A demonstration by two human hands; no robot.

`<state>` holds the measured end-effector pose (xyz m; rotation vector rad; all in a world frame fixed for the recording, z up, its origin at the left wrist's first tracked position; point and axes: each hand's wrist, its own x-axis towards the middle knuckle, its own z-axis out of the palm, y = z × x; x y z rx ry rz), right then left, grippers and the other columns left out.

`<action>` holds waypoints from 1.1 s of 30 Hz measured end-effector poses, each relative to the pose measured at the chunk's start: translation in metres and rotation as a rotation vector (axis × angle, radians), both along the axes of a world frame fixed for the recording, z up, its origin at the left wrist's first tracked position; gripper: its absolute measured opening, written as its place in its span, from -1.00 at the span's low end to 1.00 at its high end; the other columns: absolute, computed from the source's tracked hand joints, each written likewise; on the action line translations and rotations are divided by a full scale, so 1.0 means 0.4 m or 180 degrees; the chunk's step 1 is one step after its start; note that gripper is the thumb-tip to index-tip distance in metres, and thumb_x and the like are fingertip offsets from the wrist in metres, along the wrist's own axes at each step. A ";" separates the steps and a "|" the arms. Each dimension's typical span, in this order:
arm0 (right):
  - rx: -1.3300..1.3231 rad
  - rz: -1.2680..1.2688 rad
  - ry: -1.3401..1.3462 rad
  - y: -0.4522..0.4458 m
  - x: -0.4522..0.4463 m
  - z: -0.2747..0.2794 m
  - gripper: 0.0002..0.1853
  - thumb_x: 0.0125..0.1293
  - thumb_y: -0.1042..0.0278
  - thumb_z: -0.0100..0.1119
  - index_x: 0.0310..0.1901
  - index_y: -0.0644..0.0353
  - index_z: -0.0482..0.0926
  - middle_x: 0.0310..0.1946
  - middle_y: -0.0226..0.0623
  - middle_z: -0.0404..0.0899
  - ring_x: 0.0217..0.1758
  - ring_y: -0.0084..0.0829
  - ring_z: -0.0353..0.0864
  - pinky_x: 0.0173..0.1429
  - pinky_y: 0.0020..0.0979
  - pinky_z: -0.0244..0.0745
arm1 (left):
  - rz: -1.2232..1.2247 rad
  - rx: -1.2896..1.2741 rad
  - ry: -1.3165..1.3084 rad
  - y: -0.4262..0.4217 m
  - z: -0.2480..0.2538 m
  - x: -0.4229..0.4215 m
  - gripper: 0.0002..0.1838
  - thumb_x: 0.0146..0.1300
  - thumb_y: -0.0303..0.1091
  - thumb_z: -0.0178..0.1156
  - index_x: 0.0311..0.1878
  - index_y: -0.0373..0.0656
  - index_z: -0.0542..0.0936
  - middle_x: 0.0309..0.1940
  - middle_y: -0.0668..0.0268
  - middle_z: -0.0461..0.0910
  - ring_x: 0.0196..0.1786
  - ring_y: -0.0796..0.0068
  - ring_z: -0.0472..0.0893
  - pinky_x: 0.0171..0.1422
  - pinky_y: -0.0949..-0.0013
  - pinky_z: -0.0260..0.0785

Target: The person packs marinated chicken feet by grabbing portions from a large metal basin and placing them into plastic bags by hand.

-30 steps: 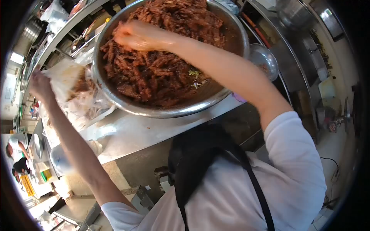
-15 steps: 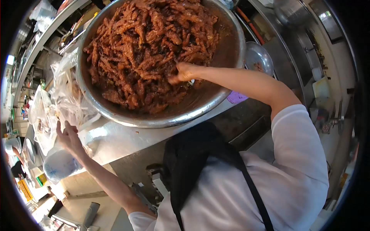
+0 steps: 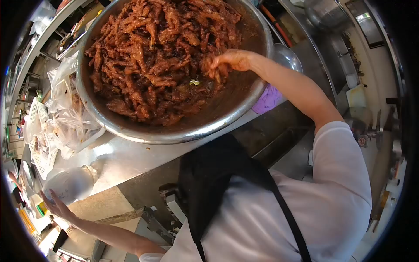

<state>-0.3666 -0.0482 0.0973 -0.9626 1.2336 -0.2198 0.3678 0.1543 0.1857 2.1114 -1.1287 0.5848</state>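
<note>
A large steel bowl holds a heap of glossy red-brown chicken feet. At the bowl's right side, my right hand has its fingers curled round some of the chicken feet, slightly blurred. A small yellow-green scrap lies on the food to the left of that hand. Down at the lower left, my left hand is open with fingers spread, beside a cloudy, clear plastic bag at the counter's edge. Whether the fingertips touch the bag I cannot tell.
Clear plastic bags and a white perforated basket stand left of the bowl on the metal counter. A purple cloth lies by the bowl's right rim. Behind it sits a smaller metal bowl.
My right hand has moved right and up with chicken feet in its fingers. My left hand has dropped down and left, from beside the bags to near the cloudy bag, fingers spreading.
</note>
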 end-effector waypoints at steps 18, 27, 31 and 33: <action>-0.2881 0.2280 0.2369 -0.002 0.021 -0.172 -0.79 -0.02 0.35 0.27 -0.49 0.32 0.49 -0.51 0.03 0.54 -0.34 -0.01 0.59 -0.30 -0.09 0.41 | 0.0748 -0.0479 -0.0623 0.168 0.326 -0.254 -0.65 0.32 -0.33 0.06 0.16 -0.03 0.48 0.10 0.17 0.52 0.11 0.16 0.53 0.21 0.21 0.42; -0.2684 0.2993 0.2523 -0.077 -0.008 -0.281 -0.79 0.02 0.31 0.22 -0.47 0.32 0.53 -0.42 -0.01 0.59 -0.35 -0.03 0.59 -0.33 -0.10 0.37 | -0.0754 -0.0708 0.3743 0.083 -0.263 -0.332 -0.59 0.40 -0.18 0.03 0.14 -0.28 0.52 0.06 0.20 0.52 0.14 0.35 0.46 0.33 0.30 0.23; -0.2261 0.3001 0.2392 -0.097 -0.077 -0.345 -0.89 -0.03 0.46 0.16 -0.45 0.31 0.53 -0.61 -0.16 0.48 -0.53 -0.23 0.41 -0.43 -0.25 0.30 | -0.0525 0.0032 0.4312 0.001 -0.443 -0.451 -0.44 0.42 -0.08 0.03 0.27 -0.38 0.39 0.17 0.09 0.47 0.16 0.31 0.44 0.26 0.28 0.27; -0.2215 0.2699 0.2142 -0.081 -0.040 -0.254 -0.86 0.06 0.39 0.21 -0.39 0.28 0.60 -0.45 -0.16 0.65 -0.47 -0.26 0.53 -0.45 -0.18 0.28 | -0.0693 0.0070 0.4344 -0.031 -0.506 -0.443 -0.39 0.40 -0.04 0.05 0.28 -0.41 0.36 0.24 -0.01 0.42 0.30 0.22 0.38 0.35 0.23 0.22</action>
